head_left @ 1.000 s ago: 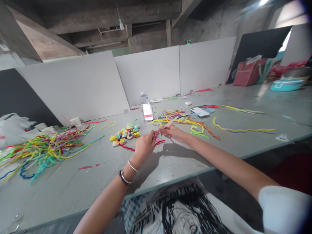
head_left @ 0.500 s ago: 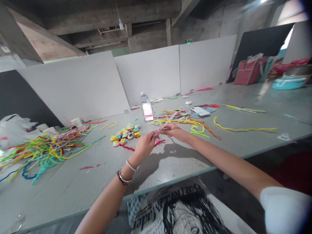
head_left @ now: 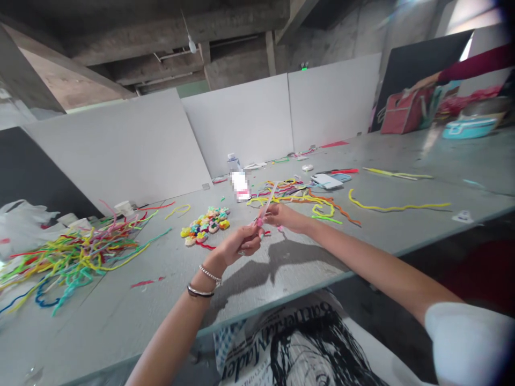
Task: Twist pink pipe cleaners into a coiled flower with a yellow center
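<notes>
My left hand point(head_left: 238, 244) and my right hand point(head_left: 280, 215) meet above the grey table point(head_left: 169, 279), both pinching one pink pipe cleaner point(head_left: 266, 206). Its free end sticks up and away to the right. The left wrist wears two bracelets. Just beyond the hands lies a cluster of small finished pipe-cleaner flowers point(head_left: 204, 224) with a red strand beside it.
A big heap of coloured pipe cleaners point(head_left: 72, 252) lies at the left. More strands point(head_left: 306, 198), a bottle point(head_left: 238, 179), a phone point(head_left: 326, 181) and a long yellow strand point(head_left: 396, 206) lie behind. Another person's sleeve point(head_left: 475, 64) reaches over red bags at the far right.
My left hand has turned palm-up and dropped slightly. The pink pipe cleaner's end now points up and away. Another person's arm has come into view at the far right.
</notes>
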